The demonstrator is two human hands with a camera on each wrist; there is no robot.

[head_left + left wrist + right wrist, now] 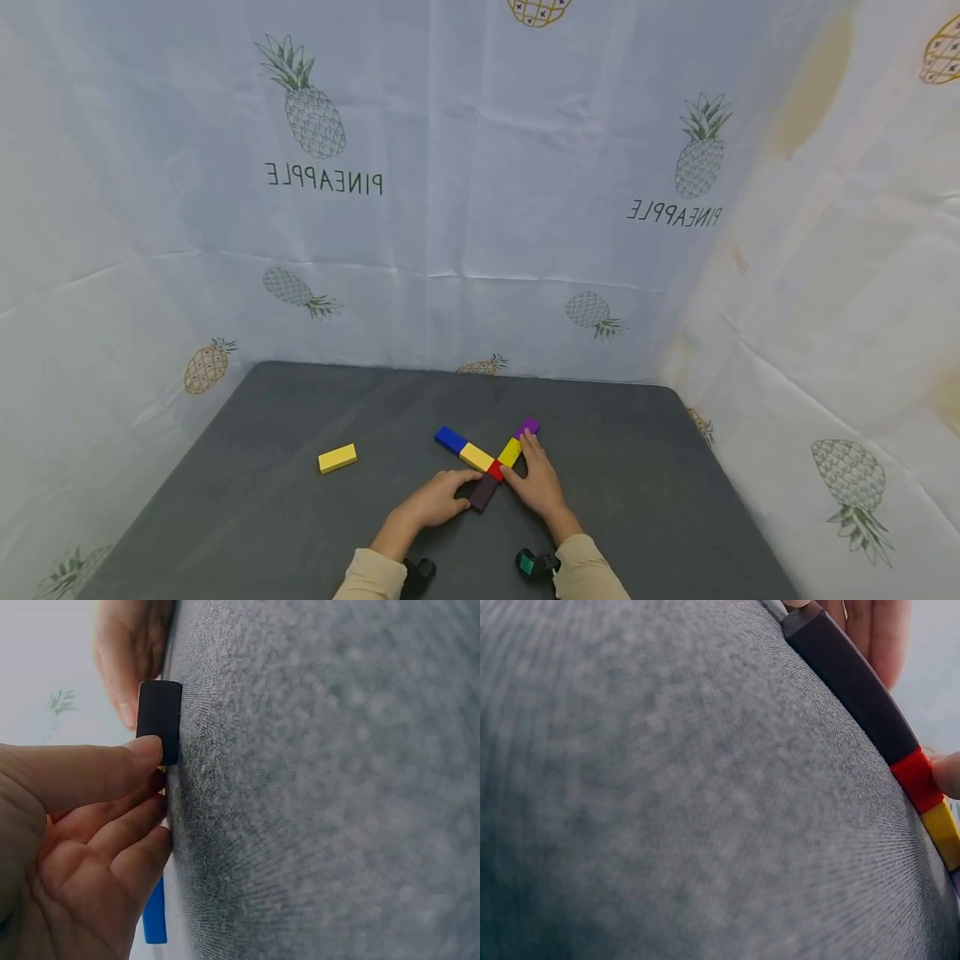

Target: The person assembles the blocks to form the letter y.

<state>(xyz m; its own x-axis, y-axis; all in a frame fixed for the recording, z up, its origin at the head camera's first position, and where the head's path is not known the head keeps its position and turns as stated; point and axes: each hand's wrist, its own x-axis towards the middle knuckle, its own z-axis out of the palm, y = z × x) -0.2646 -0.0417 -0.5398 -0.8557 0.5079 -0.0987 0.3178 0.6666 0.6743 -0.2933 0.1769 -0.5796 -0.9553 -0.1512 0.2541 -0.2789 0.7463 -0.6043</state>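
Note:
Several coloured blocks form an X-like cross on the dark table. My left hand [433,498] pinches the dark brown block [483,492], its thumb at the near end and its index finger towards the far end. This block meets a small red block [495,470] at the crossing. With fingers stretched forward, my right hand [542,485] has its thumb against the red block and its fingertips at the purple block [529,426]. A bright yellow block [510,452] lies between those two. From the crossing, a pale yellow block [477,457] and a blue block [450,440] run to the far left.
Apart from the cross, a single pale yellow block [337,458] lies on the left of the grey table [285,525]. A white curtain [480,183] with pineapple prints hangs behind the table and along its sides. Dark wrist devices [536,564] sit at both cuffs.

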